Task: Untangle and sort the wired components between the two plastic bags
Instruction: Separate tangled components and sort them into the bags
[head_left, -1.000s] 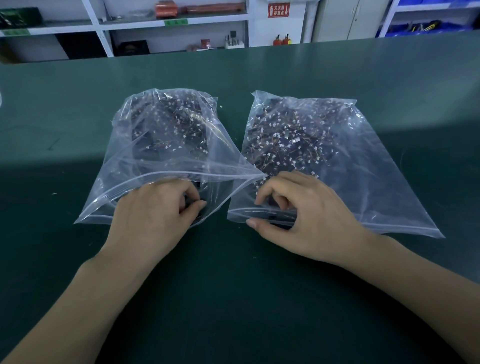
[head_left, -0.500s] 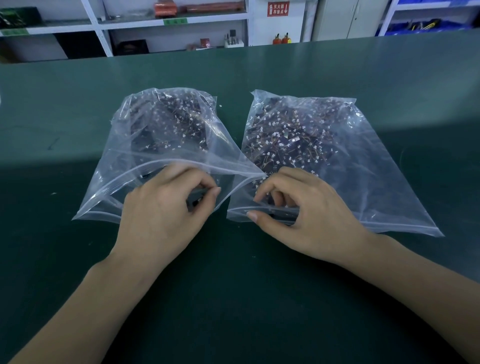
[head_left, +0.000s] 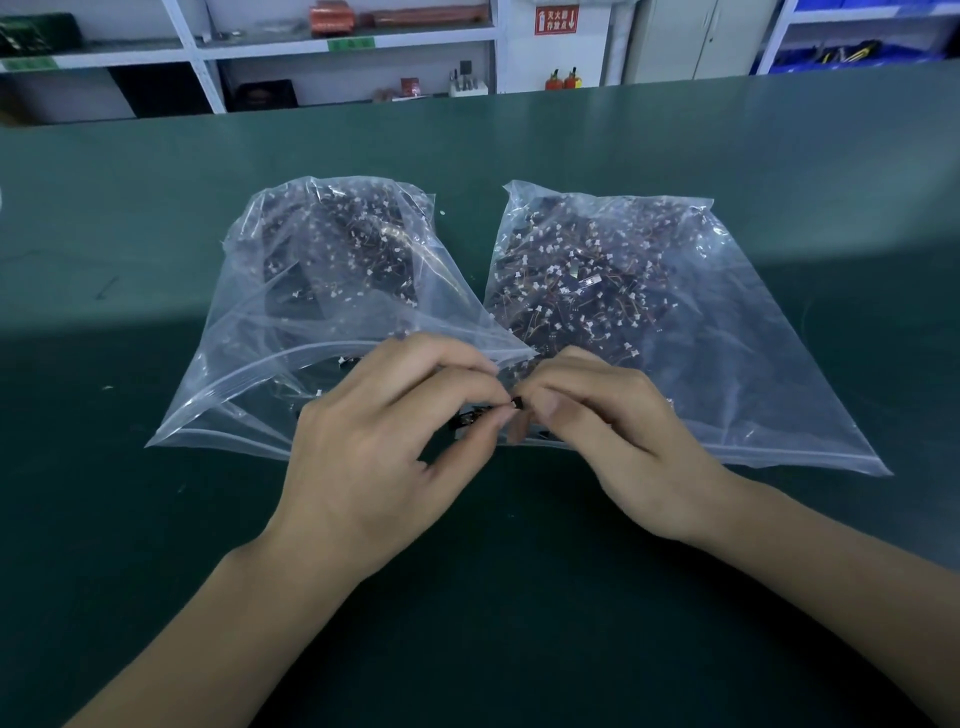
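Black wired component (head_left: 515, 404) pinched between my left hand (head_left: 387, 441) and right hand (head_left: 608, 426), at the bag mouths, above the worktop (head_left: 519, 623). Looks tiny, light, thin wires snag; I'd grip the body.

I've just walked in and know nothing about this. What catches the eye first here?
Two clear plastic bags lie side by side on the green table, the left bag and the right bag, each stuffed with dark wired components. In front, the left hand and right hand meet, pinching one small black component.
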